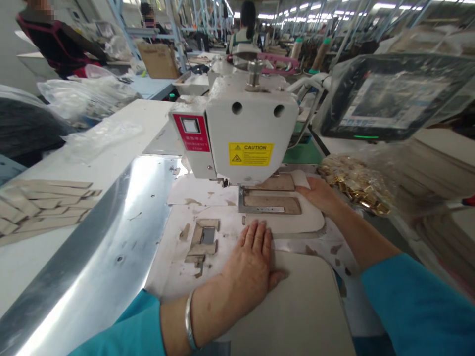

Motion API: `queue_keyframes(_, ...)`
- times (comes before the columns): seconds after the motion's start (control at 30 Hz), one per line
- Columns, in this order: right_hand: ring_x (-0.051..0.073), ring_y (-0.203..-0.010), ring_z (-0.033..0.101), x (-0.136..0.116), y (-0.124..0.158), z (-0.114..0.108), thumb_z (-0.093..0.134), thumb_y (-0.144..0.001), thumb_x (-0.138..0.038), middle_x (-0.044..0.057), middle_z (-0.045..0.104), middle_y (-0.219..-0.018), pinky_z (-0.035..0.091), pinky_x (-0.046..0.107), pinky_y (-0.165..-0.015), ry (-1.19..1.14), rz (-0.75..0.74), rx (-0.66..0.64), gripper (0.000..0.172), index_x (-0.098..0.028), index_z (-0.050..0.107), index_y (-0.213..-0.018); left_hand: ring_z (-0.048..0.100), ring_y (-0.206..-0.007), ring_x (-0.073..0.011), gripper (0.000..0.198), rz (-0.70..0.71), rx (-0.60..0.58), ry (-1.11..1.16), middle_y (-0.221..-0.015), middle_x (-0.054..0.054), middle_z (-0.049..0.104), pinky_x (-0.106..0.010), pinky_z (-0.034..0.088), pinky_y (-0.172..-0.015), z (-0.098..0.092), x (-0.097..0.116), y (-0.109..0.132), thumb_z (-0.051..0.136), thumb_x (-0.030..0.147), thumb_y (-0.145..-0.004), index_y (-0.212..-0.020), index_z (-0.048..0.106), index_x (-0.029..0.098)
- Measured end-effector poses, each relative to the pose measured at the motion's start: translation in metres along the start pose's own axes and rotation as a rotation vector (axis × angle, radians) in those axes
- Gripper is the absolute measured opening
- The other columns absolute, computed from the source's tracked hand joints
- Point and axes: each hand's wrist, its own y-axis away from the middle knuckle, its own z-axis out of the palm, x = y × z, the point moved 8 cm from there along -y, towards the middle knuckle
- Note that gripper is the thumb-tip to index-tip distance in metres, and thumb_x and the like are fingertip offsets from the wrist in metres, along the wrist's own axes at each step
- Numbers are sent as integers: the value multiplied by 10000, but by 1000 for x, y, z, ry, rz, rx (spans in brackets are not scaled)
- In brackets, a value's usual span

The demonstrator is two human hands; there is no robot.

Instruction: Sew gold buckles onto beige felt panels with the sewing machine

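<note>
Metal sheet [111, 222]: one, shiny, spread to the left of your work.
Machine head [248, 113]: one, white, stood over the work, a yellow caution label [251, 154] on its front.
Near panel [297, 301]: one, pale, round-cornered, lay closest to you, partly covered by your left hand.
Far panel [306, 225]: one, pale, round-cornered, lay just beyond the near panel, partly under the clamp [272, 201] at the machine head. The step in hand was, as far as could be judged, the lining-up or steadying of this panel.
Left hand [248, 264]: flat, palm down, fingers side by side, thumb out, clamped on nothing; your fingertips rested at the far panel's near edge.
Right hand [317, 195]: well apart from the left, at the far panel's right end; whether you pinched that edge or only pressed it, the view did not tell.
Clamp: one, brown-armed, above the far panel. The next move probably called for a flat, square panel and your fingers kept clear of it.
Brown patches [203, 242]: several, left of your left hand.
Bracelet [189, 321]: one, silvery, on your left wrist.
</note>
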Motion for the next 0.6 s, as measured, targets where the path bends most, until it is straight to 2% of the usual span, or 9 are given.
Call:
queue_keyframes(0.1,304,-1055,632,-11,22,-22,572,-879,-339,162,649,-1169,490,397,-924,134,-164,262,498,-132,510,-1327,239,-1444,-403,839,11,35,-8,-1536,-285,262,-522,289,-1161,-1,-1,1,425,616,-933,-1454,347,-37)
queue_keyframes(0.17,300,-1144,599,-18,52,-30,538,-901,-329,177,595,-1290,464,413,-996,148,-341,343,541,-131,443,-1396,244,-1443,-398,842,21,47,-14,-1538,-276,268,-511,289,-1164,-1,-2,2,410,624,-934,-1459,342,-31)
queue_keyframes(0.2,294,-1199,572,-20,69,-30,512,-918,-325,174,576,-1329,441,417,-1037,165,-435,343,514,-137,452,-1393,257,-1439,-395,835,26,47,-18,-1535,-272,279,-507,294,-1163,-2,-2,2,401,625,-936,-1455,352,-27)
queue_keyframes(0.27,275,-1301,501,-19,103,-20,447,-958,-314,160,553,-1381,382,426,-1112,222,-604,262,448,-146,495,-1371,289,-1427,-392,816,29,49,-29,-1526,-265,305,-503,311,-1156,-2,-2,1,396,622,-939,-1443,379,-19)
queue_keyframes(0.37,268,-1405,380,-5,144,5,424,-977,-289,155,458,-1482,328,465,-1159,363,-754,112,472,-129,468,-1419,335,-1406,-390,798,32,68,-51,-1506,-268,344,-498,344,-1138,-5,-2,0,450,611,-924,-1424,412,-10)
queue_keyframes(0.47,282,-1429,335,8,163,19,453,-972,-268,162,393,-1524,336,510,-1151,496,-801,123,521,-110,407,-1466,365,-1391,-389,795,44,91,-70,-1484,-271,384,-494,371,-1123,-9,-1,-1,497,609,-905,-1405,438,-6)
queue_keyframes(0.6,275,-1396,388,8,169,19,460,-970,-227,173,462,-1474,372,507,-1133,486,-836,184,471,-100,437,-1423,399,-1369,-397,771,52,90,-104,-1463,-280,411,-500,407,-1097,-13,0,-2,554,582,-888,-1378,474,-8)
